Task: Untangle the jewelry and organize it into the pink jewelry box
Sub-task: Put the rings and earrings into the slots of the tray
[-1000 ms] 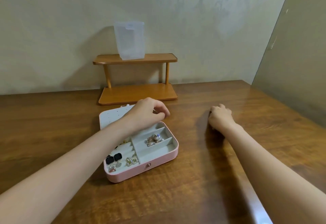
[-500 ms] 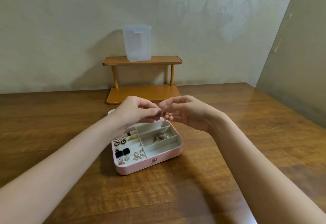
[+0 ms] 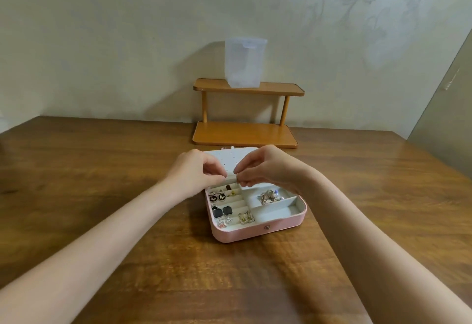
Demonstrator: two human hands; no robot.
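Observation:
The pink jewelry box [image 3: 258, 231] lies open on the wooden table [image 3: 102, 196], its white lid [image 3: 229, 156] folded back. Its left slots hold black earrings [image 3: 221, 212], round butterfly studs [image 3: 217, 198] and a gold pair [image 3: 245, 217]. A tangled silver cluster [image 3: 269, 196] sits in a right compartment. Above the box's far edge, my left hand [image 3: 194, 170] and my right hand [image 3: 263, 168] meet fingertip to fingertip. Both pinch a tiny metallic piece of jewelry [image 3: 236, 178] between them; its shape is too small to tell.
A small two-tier wooden shelf [image 3: 245, 134] stands against the wall behind the box, with a translucent plastic container [image 3: 244, 62] on its top tier. A grey panel [image 3: 449, 109] borders the table on the right.
My right hand came in from the bare table on the right to meet my left hand over the box. Both now pinch the small piece. The camera view shifted left.

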